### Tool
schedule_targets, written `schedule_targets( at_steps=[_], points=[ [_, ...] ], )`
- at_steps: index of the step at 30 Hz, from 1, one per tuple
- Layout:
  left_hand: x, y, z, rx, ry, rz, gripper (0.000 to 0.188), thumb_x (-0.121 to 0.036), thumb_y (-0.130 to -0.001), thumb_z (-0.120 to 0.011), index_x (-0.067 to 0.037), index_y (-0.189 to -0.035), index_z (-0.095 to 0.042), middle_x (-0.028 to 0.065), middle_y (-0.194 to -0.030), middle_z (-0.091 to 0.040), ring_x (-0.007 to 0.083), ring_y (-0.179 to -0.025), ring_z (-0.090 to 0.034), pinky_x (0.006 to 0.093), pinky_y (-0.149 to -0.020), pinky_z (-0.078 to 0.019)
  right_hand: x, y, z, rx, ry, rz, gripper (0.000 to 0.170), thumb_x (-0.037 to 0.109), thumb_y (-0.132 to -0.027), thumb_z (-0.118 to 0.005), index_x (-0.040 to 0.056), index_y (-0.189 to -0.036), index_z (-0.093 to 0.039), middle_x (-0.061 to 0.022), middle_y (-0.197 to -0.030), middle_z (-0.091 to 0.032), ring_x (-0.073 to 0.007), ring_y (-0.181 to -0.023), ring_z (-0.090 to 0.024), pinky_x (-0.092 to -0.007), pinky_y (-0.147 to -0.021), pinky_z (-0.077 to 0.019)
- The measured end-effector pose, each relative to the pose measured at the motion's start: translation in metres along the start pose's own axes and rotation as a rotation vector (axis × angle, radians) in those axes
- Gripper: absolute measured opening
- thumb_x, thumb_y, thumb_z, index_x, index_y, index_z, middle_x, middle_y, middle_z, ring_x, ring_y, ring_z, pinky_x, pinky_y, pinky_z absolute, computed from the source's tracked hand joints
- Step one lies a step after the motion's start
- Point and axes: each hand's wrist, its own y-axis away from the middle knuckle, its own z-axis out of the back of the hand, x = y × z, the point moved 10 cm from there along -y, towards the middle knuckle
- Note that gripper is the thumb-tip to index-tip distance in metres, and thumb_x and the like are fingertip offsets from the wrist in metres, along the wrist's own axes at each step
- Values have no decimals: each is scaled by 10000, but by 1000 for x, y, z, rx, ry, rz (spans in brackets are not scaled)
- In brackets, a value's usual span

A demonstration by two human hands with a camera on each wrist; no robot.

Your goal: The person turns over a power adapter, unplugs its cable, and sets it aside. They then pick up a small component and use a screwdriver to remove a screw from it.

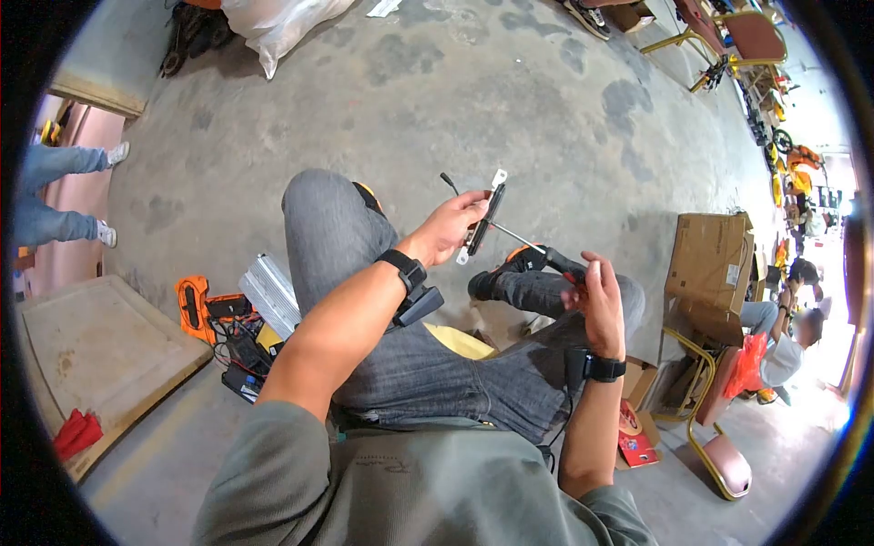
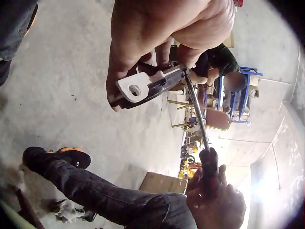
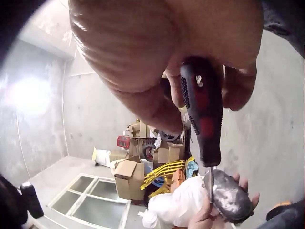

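My left hand (image 1: 448, 229) grips a slim black device with pale metal mounting tabs (image 1: 496, 202), out in front of my knees. A short cable end (image 1: 447, 181) sticks out beyond that hand. In the left wrist view a tab with a hole (image 2: 135, 89) shows at the near end. My right hand (image 1: 601, 305) holds a screwdriver (image 3: 204, 114) by its black and red handle. Its shaft (image 2: 198, 112) points across to the device, the tip right at the device's edge. In the right wrist view the device (image 3: 232, 195) has a scuffed, whitish face.
Cables and tools lie by my left leg, with an orange case (image 1: 191, 308) and a silver ribbed box (image 1: 270, 293). A pale board (image 1: 109, 332) is at far left, near another person's legs (image 1: 64, 171). At right stand a cardboard box (image 1: 706, 259) and a chair (image 1: 726, 462).
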Motion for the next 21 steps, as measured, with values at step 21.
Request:
schedule_targets(
  at_steps=[21],
  points=[
    [2, -1, 2, -14, 24, 5, 386, -291, -1012, -482, -119, -1358, -494, -4, -988, -591, 123, -888, -578, 318, -665, -512, -11, -9, 8, 119, -112, 216, 313, 144, -960, -546, 25, -1244, -491, -87, -1125, -566, -136, -997, -557, -272, -816, -477]
  ],
)
